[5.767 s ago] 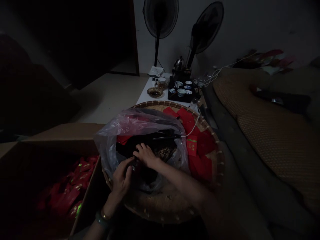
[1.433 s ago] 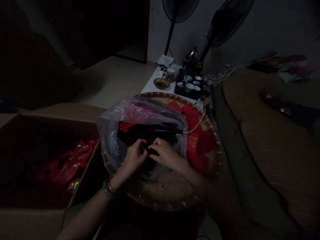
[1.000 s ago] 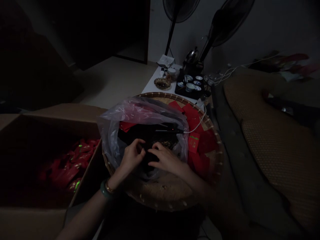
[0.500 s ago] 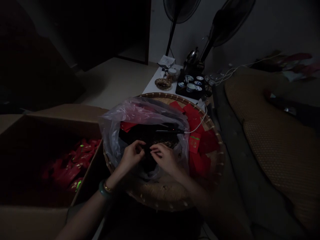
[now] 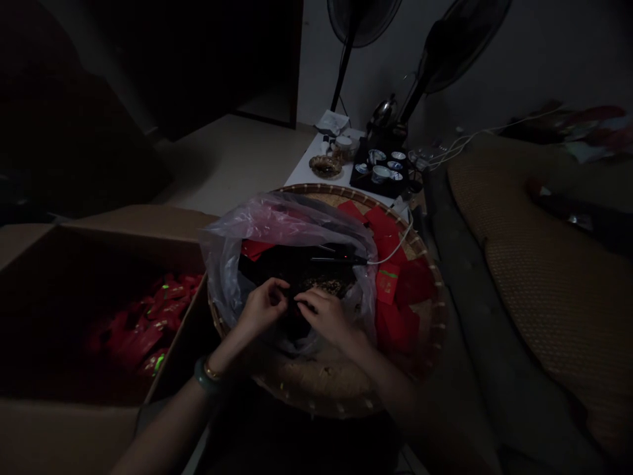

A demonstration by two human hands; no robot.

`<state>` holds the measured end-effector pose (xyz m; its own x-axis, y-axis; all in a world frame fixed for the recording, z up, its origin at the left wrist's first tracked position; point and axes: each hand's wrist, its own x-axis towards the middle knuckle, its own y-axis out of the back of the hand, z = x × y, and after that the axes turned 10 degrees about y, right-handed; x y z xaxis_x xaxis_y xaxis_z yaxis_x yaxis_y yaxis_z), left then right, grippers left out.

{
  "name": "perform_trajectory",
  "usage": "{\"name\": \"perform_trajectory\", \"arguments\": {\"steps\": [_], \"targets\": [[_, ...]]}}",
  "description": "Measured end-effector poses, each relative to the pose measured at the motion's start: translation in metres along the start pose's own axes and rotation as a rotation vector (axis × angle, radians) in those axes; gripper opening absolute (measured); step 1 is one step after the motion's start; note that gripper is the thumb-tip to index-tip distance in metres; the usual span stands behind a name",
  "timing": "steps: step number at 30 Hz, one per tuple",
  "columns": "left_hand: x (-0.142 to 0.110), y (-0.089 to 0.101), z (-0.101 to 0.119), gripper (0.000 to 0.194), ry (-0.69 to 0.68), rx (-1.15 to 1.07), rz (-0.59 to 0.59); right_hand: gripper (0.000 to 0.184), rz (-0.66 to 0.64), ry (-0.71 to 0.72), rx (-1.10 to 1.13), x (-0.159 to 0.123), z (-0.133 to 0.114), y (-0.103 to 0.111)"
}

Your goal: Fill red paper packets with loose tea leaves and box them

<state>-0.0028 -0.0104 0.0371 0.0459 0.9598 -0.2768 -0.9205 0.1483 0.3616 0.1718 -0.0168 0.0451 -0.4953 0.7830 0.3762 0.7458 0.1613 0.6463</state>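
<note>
My left hand (image 5: 262, 307), with a green bangle and a gold-coloured bracelet at the wrist, has thumb and fingers curled into a pinch. Close beside it, my right hand (image 5: 324, 315) also pinches, its fingertips pointing left. Anything between the fingers is too small and dark to make out. Both hands are over an open clear plastic bag (image 5: 217, 260) with dark, loose contents (image 5: 277, 264). The bag sits in a round woven bamboo tray (image 5: 329, 379). A thin black device (image 5: 341, 259) with a red light and white cord lies across the bag's far part. Red packets (image 5: 388, 282) lie on the tray's right.
At left stands an open cardboard box (image 5: 143, 221) with shiny red packets (image 5: 158, 323) inside. Beyond the tray, a white table (image 5: 301, 168) bears a black tea tray (image 5: 359, 180) with cups and a brown dish (image 5: 325, 166). Two fans rise behind; a woven-mat seat (image 5: 534, 264) is at right.
My right hand has shifted slightly and its fingers have drawn closer together. My left hand keeps its pinch. The whole view has moved a little.
</note>
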Motion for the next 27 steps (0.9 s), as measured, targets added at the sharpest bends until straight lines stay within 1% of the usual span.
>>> {"name": "perform_trajectory", "arguments": {"steps": [5, 8, 13, 17, 18, 20, 23, 25, 27], "targets": [[0.000, 0.002, -0.001, 0.029, -0.020, -0.013, -0.003, 0.028, 0.077, -0.080, 0.143, -0.001, -0.009, 0.003], [0.001, 0.002, -0.002, 0.030, -0.027, -0.025, -0.010, 0.035, 0.115, -0.075, 0.275, -0.003, -0.017, 0.005], [0.001, 0.001, -0.001, 0.031, -0.040, -0.039, -0.006, 0.049, 0.082, -0.058, 0.400, -0.006, -0.022, 0.005], [0.001, 0.002, -0.001, 0.032, -0.037, -0.031, -0.008, 0.051, 0.072, -0.063, 0.483, -0.009, -0.018, 0.004], [0.001, 0.002, -0.001, 0.032, -0.037, -0.024, -0.007, 0.050, 0.079, -0.060, 0.462, -0.009, -0.017, 0.005], [0.001, 0.003, -0.002, 0.034, -0.034, -0.006, -0.002, 0.050, 0.088, -0.060, 0.350, -0.010, -0.015, 0.005], [0.001, 0.003, -0.002, 0.035, -0.018, 0.025, -0.002, 0.051, 0.052, -0.092, 0.178, -0.012, -0.010, 0.003], [0.001, 0.004, -0.001, 0.034, 0.005, 0.052, 0.003, 0.043, 0.008, -0.122, 0.129, -0.013, -0.006, -0.001], [0.001, 0.004, -0.001, 0.034, 0.036, 0.085, 0.007, 0.030, 0.003, -0.134, 0.100, -0.013, -0.004, -0.004]]}}
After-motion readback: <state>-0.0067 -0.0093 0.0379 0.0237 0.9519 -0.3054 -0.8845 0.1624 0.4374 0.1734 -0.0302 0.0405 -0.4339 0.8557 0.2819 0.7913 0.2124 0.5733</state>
